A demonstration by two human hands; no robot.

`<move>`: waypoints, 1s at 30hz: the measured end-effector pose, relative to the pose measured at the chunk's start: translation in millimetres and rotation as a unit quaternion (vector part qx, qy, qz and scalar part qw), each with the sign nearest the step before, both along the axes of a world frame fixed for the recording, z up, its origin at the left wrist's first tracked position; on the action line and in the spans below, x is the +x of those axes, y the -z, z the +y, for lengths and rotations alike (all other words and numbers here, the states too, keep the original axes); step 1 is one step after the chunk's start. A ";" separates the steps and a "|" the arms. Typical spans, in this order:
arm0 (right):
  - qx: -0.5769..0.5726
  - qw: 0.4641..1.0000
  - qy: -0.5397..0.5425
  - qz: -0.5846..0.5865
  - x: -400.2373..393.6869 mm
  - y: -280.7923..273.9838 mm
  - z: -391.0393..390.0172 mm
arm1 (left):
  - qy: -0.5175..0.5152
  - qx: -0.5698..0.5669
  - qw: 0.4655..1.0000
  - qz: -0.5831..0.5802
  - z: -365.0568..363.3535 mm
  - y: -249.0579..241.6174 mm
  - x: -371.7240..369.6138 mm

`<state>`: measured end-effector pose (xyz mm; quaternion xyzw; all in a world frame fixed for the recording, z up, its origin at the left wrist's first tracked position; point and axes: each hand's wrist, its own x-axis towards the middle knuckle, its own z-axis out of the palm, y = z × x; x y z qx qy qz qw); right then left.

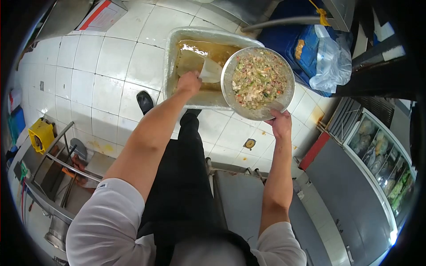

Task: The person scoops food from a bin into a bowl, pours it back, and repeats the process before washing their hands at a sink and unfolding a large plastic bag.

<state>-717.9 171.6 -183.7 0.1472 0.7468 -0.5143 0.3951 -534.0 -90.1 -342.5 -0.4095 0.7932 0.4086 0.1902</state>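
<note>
My right hand (280,123) grips the near rim of a round metal bowl (227,66). A wet mix of chopped food (259,77) in green, orange and pale bits fills the bowl. The bowl is held over the right end of a large pale tub (169,66) on the floor, hiding that end. Brownish liquid (222,51) lies in the tub. Over its left part, my left hand (190,83) is closed on a white plastic piece (210,71), perhaps a scraper or scoop; its exact kind is unclear.
A blue drum (284,42) with a clear plastic bag (333,66) stands at upper right. A glass-fronted fridge (379,155) is at right. A metal rack with a yellow container (41,135) stands at left. White tiles (102,88) cover the floor, with a drain (250,143).
</note>
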 end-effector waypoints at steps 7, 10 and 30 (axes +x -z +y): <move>0.031 0.994 -0.104 0.007 -38.9 -2.0 -1.7 | -0.110 -0.234 0.956 0.139 3.5 5.8 0.6; 0.026 0.996 -0.089 0.008 -41.9 6.4 2.2 | -0.285 -0.157 0.945 0.039 35.6 -10.6 -2.5; 0.070 0.982 -0.166 0.058 -51.2 -17.4 -0.1 | -0.244 0.013 0.960 0.135 17.1 -41.2 -28.9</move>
